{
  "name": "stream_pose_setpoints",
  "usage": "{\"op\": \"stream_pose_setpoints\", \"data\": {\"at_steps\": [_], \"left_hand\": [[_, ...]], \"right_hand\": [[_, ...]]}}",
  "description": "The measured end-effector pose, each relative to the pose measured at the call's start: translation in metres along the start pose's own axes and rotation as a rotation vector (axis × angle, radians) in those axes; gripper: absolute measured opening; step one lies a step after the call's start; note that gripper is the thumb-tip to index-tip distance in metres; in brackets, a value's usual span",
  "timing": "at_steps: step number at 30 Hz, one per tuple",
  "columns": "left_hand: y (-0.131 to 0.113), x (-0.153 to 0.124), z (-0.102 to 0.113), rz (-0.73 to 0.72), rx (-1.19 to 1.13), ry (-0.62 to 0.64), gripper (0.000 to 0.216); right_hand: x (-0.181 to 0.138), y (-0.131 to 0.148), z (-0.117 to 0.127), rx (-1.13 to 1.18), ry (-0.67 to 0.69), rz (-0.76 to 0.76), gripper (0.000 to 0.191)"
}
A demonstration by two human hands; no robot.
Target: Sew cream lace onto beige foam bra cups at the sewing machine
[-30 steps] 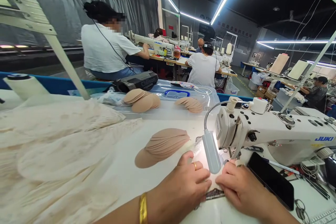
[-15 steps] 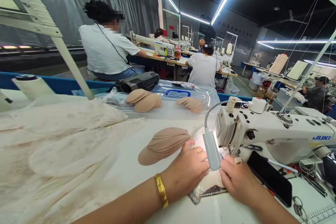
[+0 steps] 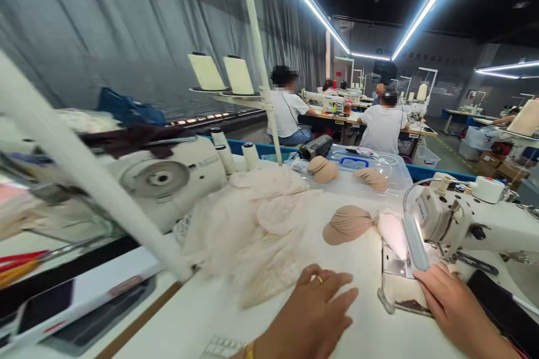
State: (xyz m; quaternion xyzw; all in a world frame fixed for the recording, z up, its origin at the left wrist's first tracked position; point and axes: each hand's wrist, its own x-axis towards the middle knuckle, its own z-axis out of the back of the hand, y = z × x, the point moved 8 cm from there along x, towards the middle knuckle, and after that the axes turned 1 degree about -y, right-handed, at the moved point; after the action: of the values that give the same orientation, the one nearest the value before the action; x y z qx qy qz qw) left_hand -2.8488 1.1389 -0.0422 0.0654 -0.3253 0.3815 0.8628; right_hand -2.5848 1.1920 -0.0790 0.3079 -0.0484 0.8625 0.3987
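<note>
My left hand (image 3: 318,305) hovers over the white table with its fingers spread and nothing in them. Closest to it is a pile of cream lace fabric (image 3: 278,219). At the sewing machine (image 3: 467,219), my right hand (image 3: 450,297) has its fingers drawn together beside the metal needle plate (image 3: 396,265); whatever they may hold is hidden. A pale oval pad (image 3: 391,233) lies by the needle area, lit by a grey gooseneck lamp (image 3: 415,241) that hides the needle. A fanned stack of beige oval pads (image 3: 349,224) rests left of the machine.
Behind the stack, a clear plastic box (image 3: 396,171) carries more beige pads (image 3: 323,169). A white pole (image 3: 96,174) rises at left, near another machine (image 3: 168,174). A black phone (image 3: 501,303) lies right of my right hand. Two co-workers (image 3: 383,123) sit ahead.
My view has swung left. The left hand has let go at the machine and moved left, fingers opening. My right hand stays by the needle area, and the pale pad is now uncovered.
</note>
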Motion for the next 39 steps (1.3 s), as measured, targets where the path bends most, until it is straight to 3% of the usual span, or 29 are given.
{"op": "stream_pose_setpoints", "data": {"at_steps": [4, 6, 8, 11, 14, 16, 18, 21, 24, 26, 27, 30, 32, 34, 37, 39], "left_hand": [[0.075, -0.030, 0.059, 0.377, 0.234, -0.032, 0.031], [0.102, -0.038, 0.068, 0.502, 0.252, 0.027, 0.021], [0.112, -0.036, 0.067, 0.527, 0.217, 0.074, 0.017], [0.096, -0.019, 0.067, 0.431, 0.136, 0.034, 0.027], [0.055, 0.003, 0.075, 0.231, -0.125, -0.118, 0.029], [0.030, 0.014, 0.077, 0.121, -0.349, -0.147, 0.035], [0.012, 0.021, 0.072, 0.078, -0.507, -0.088, 0.035], [-0.002, 0.024, 0.051, 0.052, -0.641, 0.087, 0.031], [-0.011, 0.020, 0.024, 0.015, -0.689, 0.273, 0.031], [-0.013, 0.018, 0.009, 0.028, -0.724, 0.314, 0.033], [-0.013, 0.018, 0.003, 0.048, -0.766, 0.313, 0.037], [-0.014, 0.019, -0.003, 0.112, -0.949, 0.253, 0.051], [-0.012, 0.017, 0.003, 0.134, -0.958, 0.171, 0.052], [-0.011, 0.010, 0.008, 0.151, -0.858, 0.126, 0.044], [-0.026, -0.006, 0.005, 0.068, -0.709, 0.201, 0.025], [-0.038, -0.013, 0.000, -0.004, -0.660, 0.238, 0.024]], "right_hand": [[-0.005, -0.007, -0.008, 0.041, 0.022, 0.024, 0.025], [-0.005, -0.007, -0.008, 0.045, 0.034, 0.019, 0.023], [-0.003, -0.003, -0.005, 0.044, 0.035, 0.022, 0.021], [0.005, 0.016, 0.004, 0.097, 0.043, 0.025, 0.019], [0.017, 0.046, 0.019, 0.265, 0.033, -0.026, 0.021], [0.026, 0.063, 0.030, 0.399, -0.003, -0.098, 0.021], [0.034, 0.071, 0.038, 0.531, -0.016, -0.231, 0.025], [0.040, 0.078, 0.036, 0.668, 0.112, -0.383, 0.037], [0.044, 0.093, 0.021, 0.776, 0.334, -0.383, 0.067], [0.048, 0.108, 0.009, 0.879, 0.406, -0.311, 0.080], [0.050, 0.113, 0.004, 0.939, 0.392, -0.294, 0.078], [0.054, 0.112, -0.009, 1.074, 0.234, -0.385, 0.048], [0.050, 0.108, -0.016, 1.078, 0.198, -0.467, 0.033], [0.046, 0.111, -0.018, 1.045, 0.254, -0.454, 0.036], [0.038, 0.124, -0.017, 1.086, 0.364, -0.351, 0.055], [0.033, 0.134, -0.020, 1.189, 0.441, -0.327, 0.049]]}}
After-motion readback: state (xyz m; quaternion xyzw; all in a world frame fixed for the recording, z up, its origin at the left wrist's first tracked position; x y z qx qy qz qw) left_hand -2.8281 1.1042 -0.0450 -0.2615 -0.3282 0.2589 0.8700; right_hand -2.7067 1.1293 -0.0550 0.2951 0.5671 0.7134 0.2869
